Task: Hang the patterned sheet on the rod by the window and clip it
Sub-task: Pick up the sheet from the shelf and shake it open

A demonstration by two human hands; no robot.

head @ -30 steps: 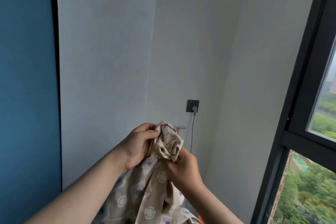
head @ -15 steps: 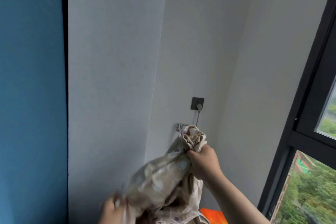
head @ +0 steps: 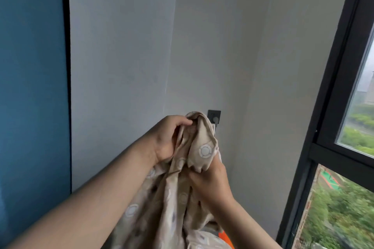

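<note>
The patterned sheet [head: 202,147] is beige with white circle motifs and hangs bunched in front of me, its lower part trailing out of the frame's bottom. My left hand [head: 169,140] grips the top of the bunch from the left, fingers curled over the fold. My right hand [head: 210,182] grips the cloth lower down on the right side. The rod and the clips do not show in this view.
A dark wall socket [head: 214,115] with a white plug sits on the white wall just behind the sheet's top. A black window frame [head: 332,107] runs down the right side. A blue wall [head: 30,87] fills the left. Something orange [head: 225,237] lies low down.
My left hand, which had dropped low half a second ago, has come back up and taken hold of the sheet's top. The bunch has risen in front of the socket.
</note>
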